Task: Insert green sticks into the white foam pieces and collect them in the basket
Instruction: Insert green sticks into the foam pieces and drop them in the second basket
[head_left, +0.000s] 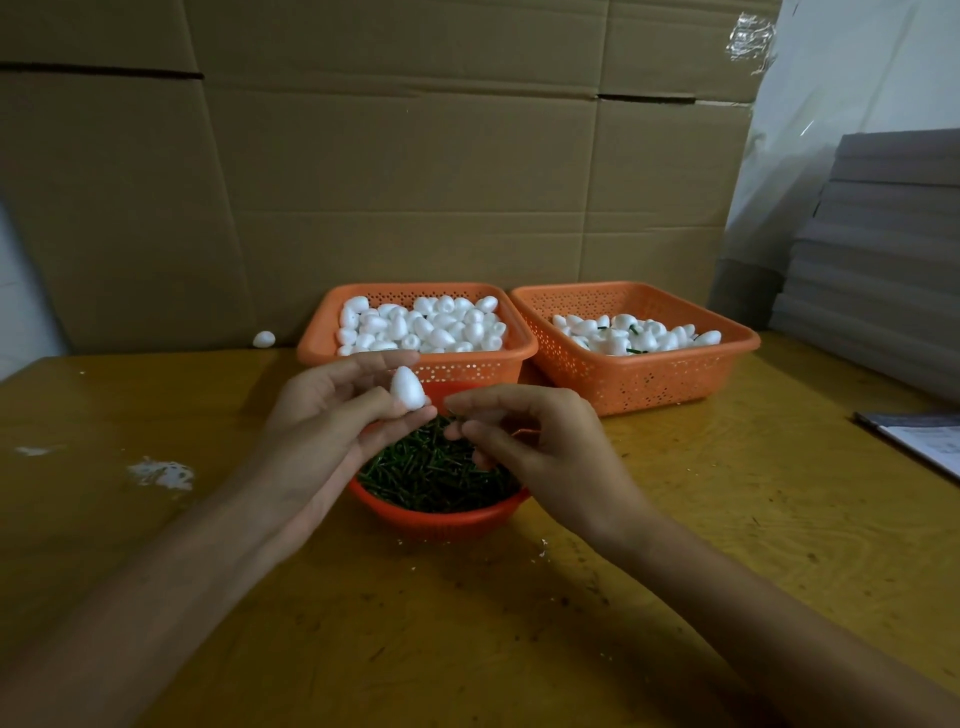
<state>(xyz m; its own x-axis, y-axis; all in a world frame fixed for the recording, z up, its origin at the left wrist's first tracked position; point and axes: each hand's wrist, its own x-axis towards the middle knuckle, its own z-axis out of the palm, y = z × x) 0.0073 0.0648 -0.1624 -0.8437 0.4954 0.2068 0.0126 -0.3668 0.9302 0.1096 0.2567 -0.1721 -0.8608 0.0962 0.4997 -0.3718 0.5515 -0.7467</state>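
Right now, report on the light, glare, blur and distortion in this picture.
Head view: dim light, no hard shadows; wide-angle distortion bows the seams of the cardboard wall; the white foam piece in the left hand is bright and sharp; the forearms at the bottom look soft; what the right hand pinches is too dark to read.
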